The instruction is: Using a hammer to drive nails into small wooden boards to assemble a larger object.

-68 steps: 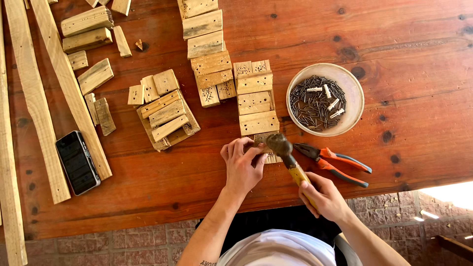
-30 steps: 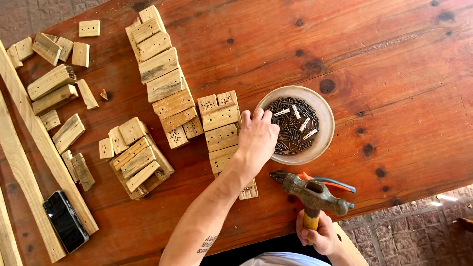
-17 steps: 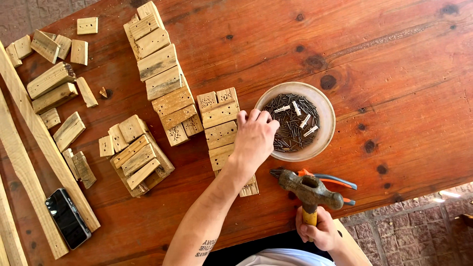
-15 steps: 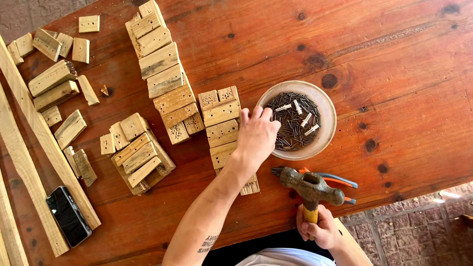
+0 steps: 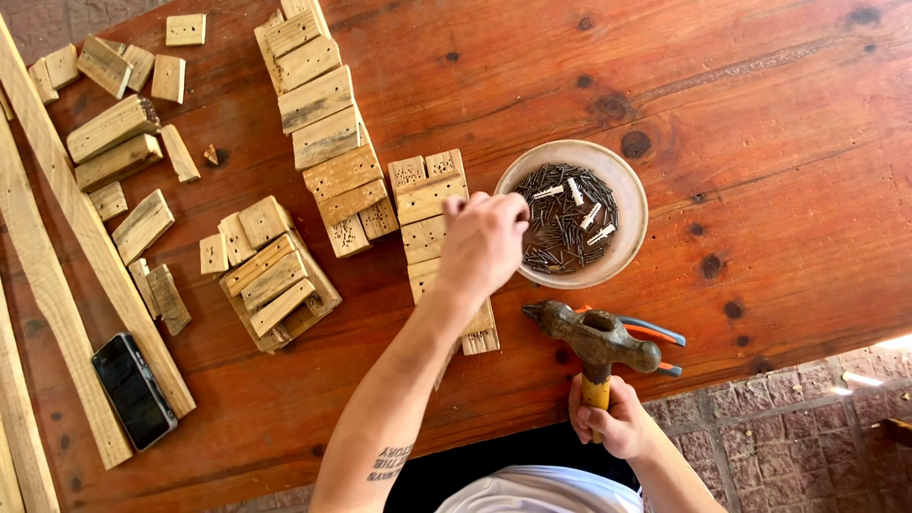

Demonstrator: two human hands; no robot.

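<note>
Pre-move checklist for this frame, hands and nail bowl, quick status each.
1. Left hand at the rim of the bowl, fingers over the nails: ok.
2. Nail pinched between the fingers: cannot tell, fingertips hidden.
3. Right hand gripping the hammer by its yellow handle, head held above the table: ok.
4. Pliers lying beside the hammer head, apart from the bowl: ok.
5. Wooden block under the left wrist, flat on the table: ok, partly hidden.
</note>
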